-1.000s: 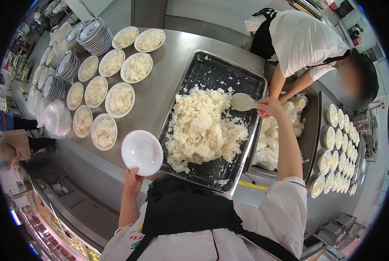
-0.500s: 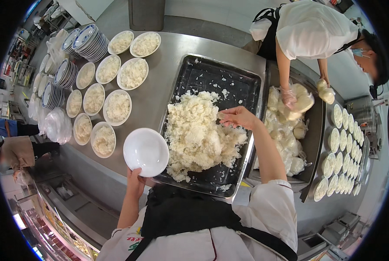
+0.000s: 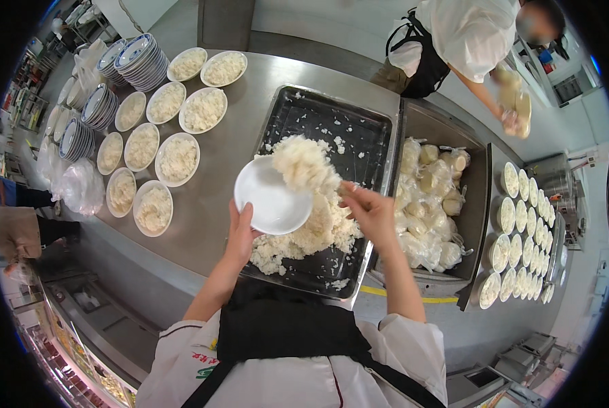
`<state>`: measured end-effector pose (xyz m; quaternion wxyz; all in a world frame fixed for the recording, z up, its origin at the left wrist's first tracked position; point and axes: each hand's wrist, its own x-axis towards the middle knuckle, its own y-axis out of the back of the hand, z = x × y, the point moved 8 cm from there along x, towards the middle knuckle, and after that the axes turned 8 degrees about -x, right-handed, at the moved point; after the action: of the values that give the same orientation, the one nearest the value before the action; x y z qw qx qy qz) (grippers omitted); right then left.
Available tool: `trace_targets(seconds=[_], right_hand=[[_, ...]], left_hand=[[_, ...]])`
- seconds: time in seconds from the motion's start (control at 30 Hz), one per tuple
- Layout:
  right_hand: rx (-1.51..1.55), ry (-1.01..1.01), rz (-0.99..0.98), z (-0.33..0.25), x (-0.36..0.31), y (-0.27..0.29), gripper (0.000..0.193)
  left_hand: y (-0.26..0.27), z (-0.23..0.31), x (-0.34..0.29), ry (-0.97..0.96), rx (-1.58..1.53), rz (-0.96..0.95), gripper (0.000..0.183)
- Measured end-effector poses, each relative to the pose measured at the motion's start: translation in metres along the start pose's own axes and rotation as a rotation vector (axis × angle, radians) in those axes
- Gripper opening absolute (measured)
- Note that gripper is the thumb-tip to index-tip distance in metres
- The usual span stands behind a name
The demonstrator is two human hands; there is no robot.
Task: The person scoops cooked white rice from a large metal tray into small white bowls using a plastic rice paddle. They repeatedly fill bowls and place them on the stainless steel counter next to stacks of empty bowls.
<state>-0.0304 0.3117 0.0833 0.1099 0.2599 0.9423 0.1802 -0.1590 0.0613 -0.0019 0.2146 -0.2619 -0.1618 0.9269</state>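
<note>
My left hand (image 3: pixel 239 234) grips an empty-looking white bowl (image 3: pixel 262 194) by its near rim, tilted above the left side of a black tray (image 3: pixel 367 139). A mound of cooked rice (image 3: pixel 284 250) lies in that tray, partly hidden beneath the bowl. Closed round a short handle, my right hand (image 3: pixel 372 214) holds what looks like a rice paddle. Its blade is covered by a motion-blurred lump of rice (image 3: pixel 303 162), which is at the bowl's far right rim; whether it touches the bowl I cannot tell.
Several rice-filled bowls (image 3: pixel 177 159) and stacks of blue-rimmed dishes (image 3: pixel 141 64) stand at left on the steel table (image 3: pixel 212 177). Right of the tray, a deep bin (image 3: pixel 478 132) holds bagged pale food. Beyond it are more filled bowls (image 3: pixel 506 215) and a co-worker's hand (image 3: pixel 514 122) carrying bags.
My right hand has lifted a lump of rice from the mound. My left hand has brought the bowl rightward and up over the tray. The co-worker has moved away from the bin.
</note>
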Motion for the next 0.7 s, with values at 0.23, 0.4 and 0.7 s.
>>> trace_targets(seconds=[0.23,0.4,0.7], right_hand=[[-0.572,0.549,0.211,-0.068,-0.064,-0.033,0.032],[-0.268,-0.006,0.182,-0.011,-0.039,0.029,0.030],[-0.276,-0.256,0.145,0.132,0.113,0.041,0.035]], left_hand=[[-0.005,-0.043,-0.001,0.148,-0.301,-0.093,0.056],[0.032,-0.037,-0.012,0.060,-0.348,-0.037,0.053],[0.123,-0.029,-0.031,0.040,-0.351,0.070,0.062]])
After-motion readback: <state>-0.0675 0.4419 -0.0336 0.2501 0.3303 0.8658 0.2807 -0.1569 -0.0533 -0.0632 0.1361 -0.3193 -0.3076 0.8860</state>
